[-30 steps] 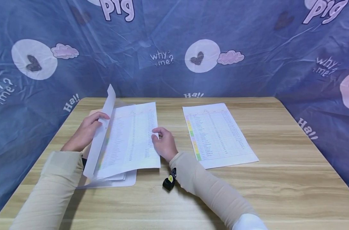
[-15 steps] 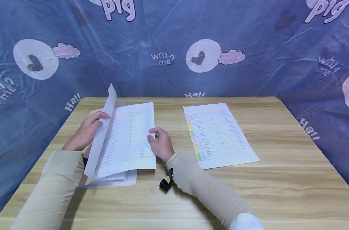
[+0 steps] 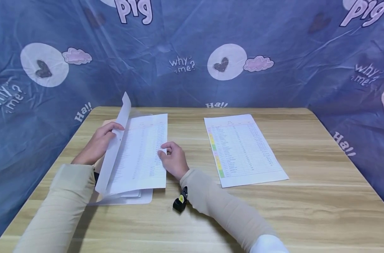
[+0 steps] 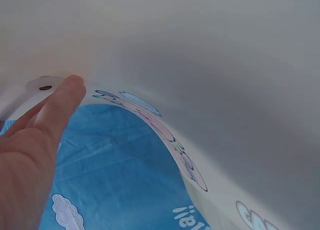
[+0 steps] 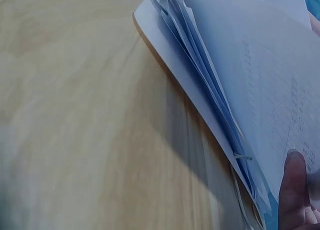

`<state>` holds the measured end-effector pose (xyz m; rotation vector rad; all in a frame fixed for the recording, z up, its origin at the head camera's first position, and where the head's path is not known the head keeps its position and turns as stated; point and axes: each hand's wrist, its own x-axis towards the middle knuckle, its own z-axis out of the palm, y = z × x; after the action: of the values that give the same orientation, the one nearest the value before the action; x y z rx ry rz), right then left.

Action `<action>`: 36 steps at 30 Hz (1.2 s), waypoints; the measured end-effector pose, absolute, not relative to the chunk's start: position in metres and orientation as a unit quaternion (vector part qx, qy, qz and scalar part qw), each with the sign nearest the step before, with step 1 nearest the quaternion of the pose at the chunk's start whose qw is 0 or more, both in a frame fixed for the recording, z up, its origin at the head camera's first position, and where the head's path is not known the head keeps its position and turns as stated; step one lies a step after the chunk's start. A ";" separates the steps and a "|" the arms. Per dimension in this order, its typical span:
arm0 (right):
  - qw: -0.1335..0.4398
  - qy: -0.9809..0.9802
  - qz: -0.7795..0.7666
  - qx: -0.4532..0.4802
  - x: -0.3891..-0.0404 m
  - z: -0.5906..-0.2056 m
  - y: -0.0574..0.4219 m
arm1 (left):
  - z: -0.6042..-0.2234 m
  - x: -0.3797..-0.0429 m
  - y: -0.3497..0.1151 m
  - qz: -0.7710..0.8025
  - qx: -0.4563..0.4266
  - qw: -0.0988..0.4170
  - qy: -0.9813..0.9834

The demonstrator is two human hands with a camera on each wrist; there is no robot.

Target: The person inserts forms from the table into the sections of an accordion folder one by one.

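Observation:
A document folder (image 3: 146, 198) lies at the left of the table with several papers in it. My left hand (image 3: 98, 144) grips its raised white cover (image 3: 113, 158), which stands steeply tilted. In the left wrist view, cartoon drawings and a small round fastener (image 4: 45, 87) show on the cover near my fingers. My right hand (image 3: 174, 160) pinches the right edge of a printed sheet (image 3: 141, 151), its thumb (image 5: 294, 185) on the printed face in the right wrist view. The sheet's left part is hidden behind the raised cover, and its lower right corner juts past the folder.
Another printed sheet (image 3: 242, 151) with a coloured strip down its left side lies flat on the wooden table (image 3: 315, 196), right of the folder. A thin cord (image 5: 239, 197) hangs by the folder's edge. Behind the table hangs a blue patterned cloth (image 3: 179, 35).
My right hand has slid the sheet leftward into the folder, and its coloured strip has gone out of sight behind the cover. My left hand keeps the cover raised.

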<state>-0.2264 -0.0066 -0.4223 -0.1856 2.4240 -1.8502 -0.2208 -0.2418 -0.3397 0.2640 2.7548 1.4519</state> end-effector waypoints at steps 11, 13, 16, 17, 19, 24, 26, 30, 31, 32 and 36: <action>0.066 0.780 -0.618 -0.073 -0.223 -0.421 -0.015 | -0.341 -0.223 -0.240 0.458 0.094 0.002 0.884; 0.075 0.775 -0.623 -0.073 -0.222 -0.421 -0.017 | -0.341 -0.223 -0.240 0.458 0.094 0.003 0.884; 0.084 0.771 -0.627 -0.075 -0.221 -0.421 -0.020 | -0.341 -0.223 -0.240 0.458 0.092 0.005 0.884; 0.085 0.770 -0.628 -0.075 -0.221 -0.420 -0.020 | -0.341 -0.223 -0.240 0.458 0.089 0.006 0.885; 0.088 0.770 -0.628 -0.076 -0.221 -0.421 -0.022 | -0.341 -0.222 -0.241 0.458 0.085 0.010 0.885; 0.093 0.774 -0.620 -0.088 -0.221 -0.423 -0.025 | -0.342 -0.221 -0.241 0.457 0.077 0.019 0.886; 0.095 0.774 -0.618 -0.095 -0.221 -0.424 -0.026 | -0.341 -0.221 -0.242 0.458 0.076 0.018 0.885; 0.108 0.768 -0.624 -0.094 -0.220 -0.425 -0.028 | -0.341 -0.222 -0.242 0.461 0.080 0.014 0.884; 0.112 0.764 -0.628 -0.093 -0.220 -0.425 -0.028 | -0.341 -0.222 -0.241 0.462 0.081 0.012 0.883; 0.117 0.763 -0.630 -0.091 -0.219 -0.425 -0.029 | -0.341 -0.222 -0.241 0.462 0.082 0.011 0.883; 0.124 0.762 -0.629 -0.091 -0.219 -0.423 -0.031 | -0.341 -0.222 -0.241 0.462 0.079 0.011 0.883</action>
<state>-0.2187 -0.0309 -0.4230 -0.2658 2.2211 -1.8337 -0.2224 -0.2410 -0.3407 0.2471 2.7556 1.4400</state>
